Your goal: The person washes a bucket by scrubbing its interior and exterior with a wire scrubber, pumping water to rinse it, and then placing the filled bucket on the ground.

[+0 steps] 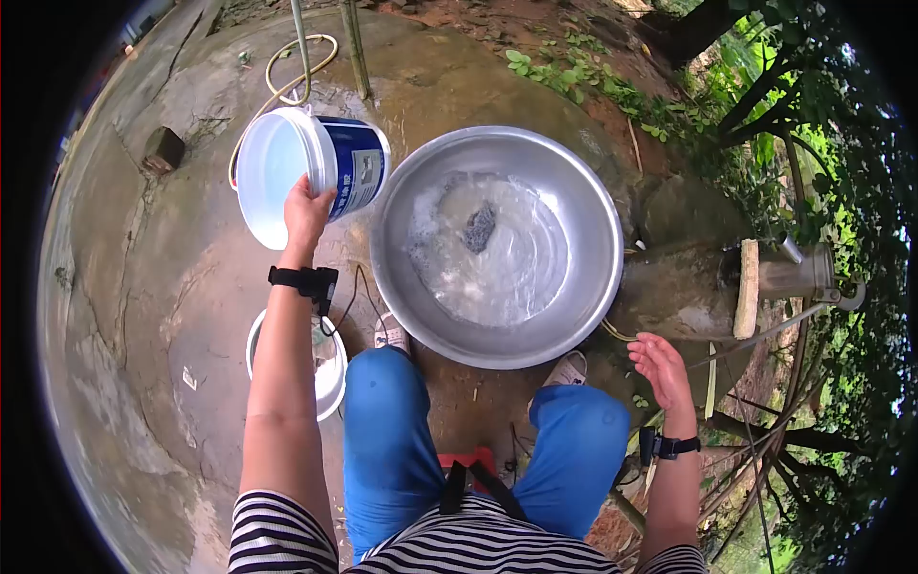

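Note:
My left hand (307, 212) is closed on the rim of a white bucket (356, 165) with a blue printed label. The bucket's mouth faces up and to the left, showing a pale inside. Just right of it stands a wide round metal basin (406, 306) with shallow, cloudy, rippled water. A dark grey, crumpled wad (479, 228) lies in that water; I cannot tell whether it is a scrubber or a cloth. Beyond the basin's lower right edge, my right hand (660, 365) hangs apart from it, fingers stretched out and holding nothing.
A smaller white bucket (331, 387) with something inside stands beside my left leg. A thin hose (277, 94) loops behind the held bucket, near an upright pole (355, 48). At left, a brick-like block (163, 150) sits on the concrete. Sticks and plants line the right side.

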`<state>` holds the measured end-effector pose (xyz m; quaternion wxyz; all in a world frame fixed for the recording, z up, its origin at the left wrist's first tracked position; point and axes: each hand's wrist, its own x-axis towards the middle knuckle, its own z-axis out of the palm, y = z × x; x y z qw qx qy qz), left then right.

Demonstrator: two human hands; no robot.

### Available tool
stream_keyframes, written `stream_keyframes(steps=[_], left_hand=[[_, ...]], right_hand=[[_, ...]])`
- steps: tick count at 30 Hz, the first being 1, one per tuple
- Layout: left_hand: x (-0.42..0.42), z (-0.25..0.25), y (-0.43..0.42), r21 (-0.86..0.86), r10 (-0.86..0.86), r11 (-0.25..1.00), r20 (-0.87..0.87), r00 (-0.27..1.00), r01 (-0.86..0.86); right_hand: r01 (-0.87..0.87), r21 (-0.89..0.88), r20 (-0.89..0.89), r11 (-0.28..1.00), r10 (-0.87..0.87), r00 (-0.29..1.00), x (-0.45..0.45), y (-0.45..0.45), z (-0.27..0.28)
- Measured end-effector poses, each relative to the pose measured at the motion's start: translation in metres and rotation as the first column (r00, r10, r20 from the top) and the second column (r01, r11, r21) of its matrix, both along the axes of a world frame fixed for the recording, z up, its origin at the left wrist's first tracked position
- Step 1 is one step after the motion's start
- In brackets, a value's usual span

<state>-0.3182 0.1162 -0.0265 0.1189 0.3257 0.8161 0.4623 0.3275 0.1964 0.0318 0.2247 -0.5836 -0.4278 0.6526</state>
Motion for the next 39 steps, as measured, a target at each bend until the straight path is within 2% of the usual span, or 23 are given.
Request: stream_keyframes(steps=[1, 3, 5, 6, 8, 10, 13, 18, 21, 24, 25, 26, 29, 31, 33, 34, 35, 37, 39], left_hand=[[-0.011, -0.015, -0.013, -0.178, 0.020, 0.983, -0.145, 0.989, -0.046], [-0.035, -0.056, -0.036, -0.411, -0.030, 0.906, -0.311, 0.950, -0.106], [-0.054, -0.102, -0.059, -0.526, -0.083, 0.836, -0.402, 0.912, -0.156], [-0.056, -0.115, -0.069, -0.571, -0.071, 0.801, -0.391, 0.918, -0.181], [-0.055, -0.138, -0.086, -0.631, -0.061, 0.740, -0.411, 0.910, -0.235], [-0.053, -0.153, -0.097, -0.668, -0.079, 0.708, -0.395, 0.915, -0.227], [-0.051, -0.158, -0.107, -0.709, -0.123, 0.668, -0.406, 0.905, -0.228], [-0.078, -0.182, -0.125, -0.776, -0.214, 0.582, -0.434, 0.875, -0.243], [-0.097, -0.182, -0.150, -0.664, -0.108, 0.655, -0.556, 0.824, -0.361], [-0.127, -0.166, -0.200, -0.659, -0.016, 0.617, -0.557, 0.831, -0.430], [-0.139, -0.151, -0.220, -0.705, 0.033, 0.555, -0.512, 0.859, -0.441], [-0.145, -0.134, -0.245, -0.722, 0.081, 0.514, -0.496, 0.865, -0.462], [-0.159, -0.089, -0.342, -0.650, 0.216, 0.503, -0.544, 0.811, -0.570], [-0.176, -0.085, -0.440, -0.553, 0.285, 0.512, -0.613, 0.737, -0.657], [-0.170, -0.078, -0.541, -0.372, 0.545, 0.625, -0.421, 0.725, -0.686], [-0.147, -0.063, -0.573, -0.257, 0.693, 0.615, -0.274, 0.667, -0.745], [-0.131, -0.055, -0.610, -0.210, 0.793, 0.557, -0.151, 0.590, -0.803], [-0.081, -0.037, -0.670, -0.101, 0.867, 0.498, 0.036, 0.497, -0.861], [-0.031, -0.032, -0.730, -0.135, 0.938, 0.348, 0.046, 0.345, -0.928]], right_hand=[[0.034, -0.052, 0.006, 0.998, -0.034, 0.999, 0.017, -0.018, -0.009], [0.123, -0.130, 0.035, 0.984, -0.120, 0.992, 0.047, -0.053, -0.025], [0.223, -0.179, 0.031, 0.958, -0.222, 0.975, 0.068, -0.085, -0.040], [0.262, -0.195, 0.024, 0.945, -0.263, 0.965, 0.075, -0.100, -0.047], [0.304, -0.228, 0.022, 0.925, -0.308, 0.951, 0.097, -0.123, -0.072], [0.378, -0.308, 0.115, 0.873, -0.360, 0.926, 0.081, -0.137, -0.055], [0.558, -0.341, 0.186, 0.757, -0.527, 0.829, 0.122, -0.159, -0.093], [0.487, -0.356, 0.243, 0.797, -0.424, 0.872, 0.096, -0.144, -0.118], [0.412, -0.356, 0.253, 0.839, -0.338, 0.907, 0.082, -0.139, -0.127], [0.322, -0.358, 0.247, 0.876, -0.244, 0.938, 0.067, -0.131, -0.139], [0.286, -0.359, 0.242, 0.889, -0.207, 0.948, 0.061, -0.129, -0.144], [0.246, -0.359, 0.238, 0.900, -0.166, 0.957, 0.053, -0.125, -0.148], [0.132, -0.345, 0.209, 0.929, -0.061, 0.976, 0.024, -0.115, -0.160], [0.037, -0.331, 0.182, 0.943, 0.025, 0.983, -0.001, -0.110, -0.167], [-0.064, -0.309, 0.150, 0.949, 0.115, 0.982, -0.032, -0.107, -0.173], [-0.115, -0.296, 0.133, 0.948, 0.160, 0.978, -0.049, -0.108, -0.174], [-0.169, -0.277, 0.116, 0.946, 0.208, 0.971, -0.067, -0.108, -0.176], [-0.267, -0.231, 0.090, 0.935, 0.294, 0.951, -0.105, -0.115, -0.176], [-0.365, -0.174, 0.062, 0.915, 0.380, 0.923, -0.150, -0.124, -0.173]])
